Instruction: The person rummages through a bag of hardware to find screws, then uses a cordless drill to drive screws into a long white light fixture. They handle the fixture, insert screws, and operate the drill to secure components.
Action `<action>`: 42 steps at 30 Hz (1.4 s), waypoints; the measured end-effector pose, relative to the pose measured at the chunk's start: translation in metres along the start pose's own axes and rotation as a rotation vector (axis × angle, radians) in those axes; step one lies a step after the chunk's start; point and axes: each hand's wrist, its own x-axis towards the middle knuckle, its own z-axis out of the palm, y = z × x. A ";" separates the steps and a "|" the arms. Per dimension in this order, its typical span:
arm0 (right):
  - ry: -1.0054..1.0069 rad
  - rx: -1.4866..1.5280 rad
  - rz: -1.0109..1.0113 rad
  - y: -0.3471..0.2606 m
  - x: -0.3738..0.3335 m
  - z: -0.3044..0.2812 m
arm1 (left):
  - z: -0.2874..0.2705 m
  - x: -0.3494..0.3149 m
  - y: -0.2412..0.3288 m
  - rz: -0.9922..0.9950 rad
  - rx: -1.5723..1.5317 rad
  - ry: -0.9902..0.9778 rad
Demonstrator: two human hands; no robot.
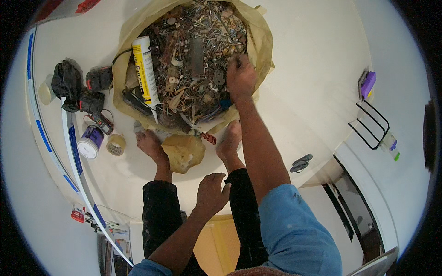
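A pale yellow sack (263,43) is spread wide, its rim folded down round a heap of mixed screws, nails and small hardware (202,27). At the heap's right side is my right hand (241,79), fingers curled down among the pieces; whatever they pinch is hidden. My left hand (212,195) rests by my right knee, fingers stretched out and holding nothing. On the heap's left lies a white and yellow sealant cartridge (145,71), nozzle toward me. A dark flat metal strip (197,57) sits mid-heap. A crumpled yellowish plastic bag (183,154) lies between my feet.
Left of the sack are a black bag (67,80), a cordless tool (92,101), a purple and white tub (90,141) and a tape roll (116,145). Long white strips (73,142) curve along the left. A black wire rack (370,124) stands far right.
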 end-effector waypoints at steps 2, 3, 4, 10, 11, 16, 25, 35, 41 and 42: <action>0.044 0.074 0.104 0.017 0.029 0.003 | 0.001 -0.002 0.000 0.009 0.004 0.001; 0.034 0.112 0.174 0.035 0.047 0.007 | 0.001 -0.003 0.000 0.021 0.010 -0.006; 0.018 0.155 0.236 0.044 0.061 0.013 | 0.001 -0.004 0.000 0.029 0.016 -0.017; 0.003 -0.130 0.422 0.036 0.089 0.027 | 0.004 -0.003 -0.003 0.046 0.023 0.003; -0.015 -0.164 0.373 0.039 0.092 0.030 | 0.004 -0.003 -0.003 0.046 0.021 0.012; -0.054 0.031 0.523 0.078 0.098 0.055 | 0.005 -0.005 -0.005 0.058 0.027 0.008; 0.040 0.775 0.802 0.040 0.083 0.032 | 0.007 -0.003 -0.008 0.053 0.032 0.015; -0.309 0.652 0.414 0.047 0.064 -0.022 | 0.009 0.000 -0.011 0.073 0.015 0.034; -0.561 -0.107 -0.173 -0.028 -0.020 -0.022 | 0.002 -0.001 -0.008 -0.067 -0.030 0.005; -0.636 -0.122 -0.227 -0.038 -0.042 -0.019 | 0.009 0.000 -0.017 -0.051 -0.065 0.062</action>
